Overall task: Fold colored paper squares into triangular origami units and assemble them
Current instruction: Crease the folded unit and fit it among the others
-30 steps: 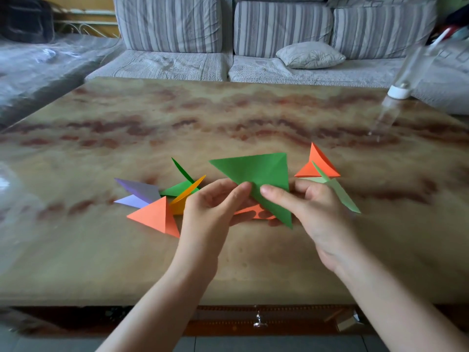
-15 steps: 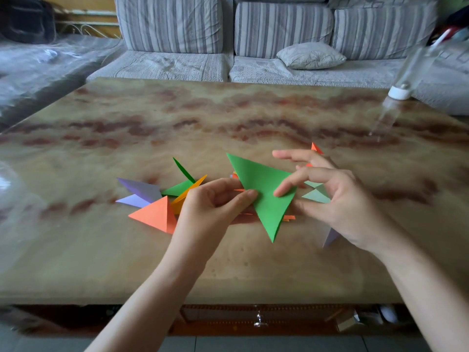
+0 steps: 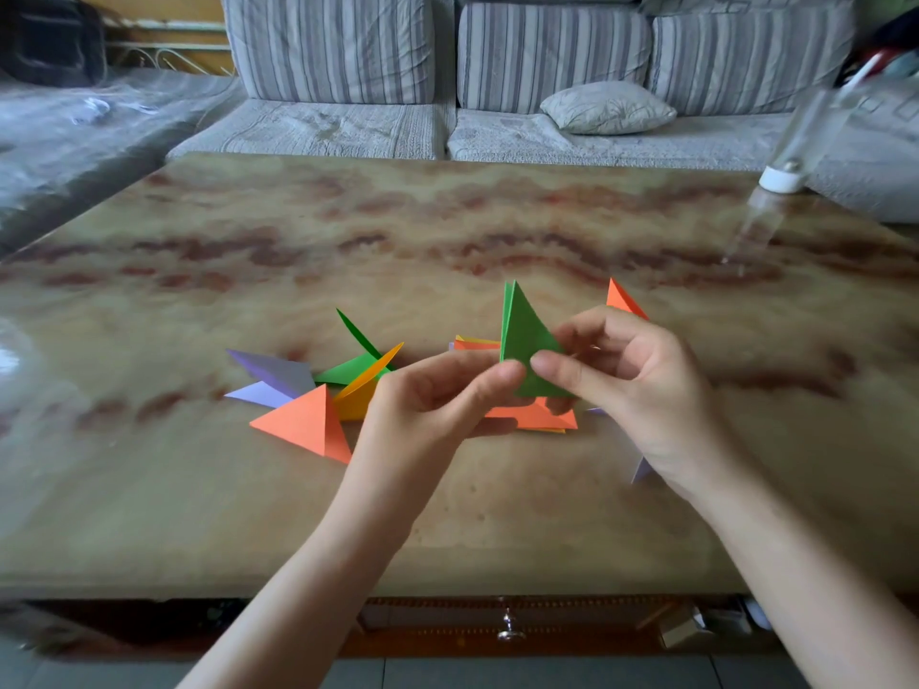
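**Green triangle pinched between both hands above the table**

A folded green paper triangle (image 3: pixel 527 340) stands upright in the air, apex up, just above the marbled tabletop (image 3: pixel 447 231). Its two layers are slightly parted along the left edge. The left hand (image 3: pixel 432 410) pinches its lower left corner between thumb and curled fingers. The right hand (image 3: pixel 641 390) clamps the lower right edge with thumb and forefinger, and its other fingers are curled loosely behind.

Under the hands lies an orange sheet (image 3: pixel 539 417) with a yellow edge showing beneath it, and more orange and yellow edges (image 3: pixel 475 343) show just behind the green triangle. To the left sits a cluster of folded pieces touching one another — an orange unit (image 3: pixel 308 425) nearest, a purple unit (image 3: pixel 273 377) behind it, a yellow piece (image 3: pixel 365 390) and a green unit (image 3: pixel 353 368) with a tip raised. An orange point (image 3: pixel 621 298) rises behind the right hand, and a purple tip (image 3: pixel 641 469) shows below the wrist.

A blurred clear bottle with a white cap (image 3: pixel 783 179) is at the far right edge, before a striped sofa (image 3: pixel 547 52) that holds a grey pillow (image 3: pixel 606 109).
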Demonstrator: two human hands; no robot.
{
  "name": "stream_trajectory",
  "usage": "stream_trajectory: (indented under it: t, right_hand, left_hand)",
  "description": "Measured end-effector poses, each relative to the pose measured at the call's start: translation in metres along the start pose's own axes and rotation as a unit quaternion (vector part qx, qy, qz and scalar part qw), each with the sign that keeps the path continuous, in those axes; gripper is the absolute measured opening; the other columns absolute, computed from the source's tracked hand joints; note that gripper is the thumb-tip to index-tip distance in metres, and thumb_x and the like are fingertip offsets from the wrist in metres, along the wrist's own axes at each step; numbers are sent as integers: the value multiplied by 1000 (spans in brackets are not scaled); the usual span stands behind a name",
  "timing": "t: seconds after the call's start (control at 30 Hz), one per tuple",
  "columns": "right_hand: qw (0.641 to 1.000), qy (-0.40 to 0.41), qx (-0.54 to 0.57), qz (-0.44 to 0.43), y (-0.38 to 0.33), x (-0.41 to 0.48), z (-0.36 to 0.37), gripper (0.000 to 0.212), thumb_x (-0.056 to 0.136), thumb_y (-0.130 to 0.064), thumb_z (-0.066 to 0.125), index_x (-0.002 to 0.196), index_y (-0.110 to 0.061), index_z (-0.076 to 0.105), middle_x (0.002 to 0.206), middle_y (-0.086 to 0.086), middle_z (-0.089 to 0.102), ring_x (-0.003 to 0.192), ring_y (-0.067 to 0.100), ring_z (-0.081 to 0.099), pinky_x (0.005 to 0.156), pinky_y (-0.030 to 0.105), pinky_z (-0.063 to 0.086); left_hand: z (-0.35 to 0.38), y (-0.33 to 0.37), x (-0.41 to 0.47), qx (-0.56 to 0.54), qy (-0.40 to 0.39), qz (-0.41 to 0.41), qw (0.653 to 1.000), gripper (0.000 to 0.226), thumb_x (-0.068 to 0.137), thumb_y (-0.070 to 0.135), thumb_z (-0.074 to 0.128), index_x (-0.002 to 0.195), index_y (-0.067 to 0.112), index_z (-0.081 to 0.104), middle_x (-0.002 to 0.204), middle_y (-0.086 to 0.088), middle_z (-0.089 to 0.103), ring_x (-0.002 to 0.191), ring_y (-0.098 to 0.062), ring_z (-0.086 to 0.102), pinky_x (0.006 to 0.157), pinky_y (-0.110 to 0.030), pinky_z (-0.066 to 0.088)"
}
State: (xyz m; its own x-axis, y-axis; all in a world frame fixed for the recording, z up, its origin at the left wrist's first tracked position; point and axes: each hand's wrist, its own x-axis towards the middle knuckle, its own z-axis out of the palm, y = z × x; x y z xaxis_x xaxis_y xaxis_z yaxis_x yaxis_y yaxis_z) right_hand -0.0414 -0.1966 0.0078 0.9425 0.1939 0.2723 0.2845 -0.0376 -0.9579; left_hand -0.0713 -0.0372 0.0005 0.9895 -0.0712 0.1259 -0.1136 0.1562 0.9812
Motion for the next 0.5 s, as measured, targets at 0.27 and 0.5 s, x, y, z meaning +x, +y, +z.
stream_trajectory:
  t: [0.27, 0.5]
  right_hand:
    - [999, -36, -40, -6, 5, -1, 1, 16, 69, -23, 74, 82, -20, 67, 74, -5, 67, 69, 11, 60, 63, 22, 49]
    - [1000, -1, -29, 10, -10, 1, -15, 20, 72, -27, 72, 89, -16, 72, 71, -1, 67, 66, 15, 61, 70, 36, 49]
  left_hand:
    - [-1, -3, 0, 13, 37, 20, 999, 14, 84, 11, 61, 91, 12, 73, 84, -2, 75, 78, -10, 71, 69, -25, 58]
    - [-3, -7, 2, 104, 44, 42, 993, 25, 83, 8, 67, 75, 31, 75, 75, 6, 74, 77, -12, 70, 72, -25, 58]
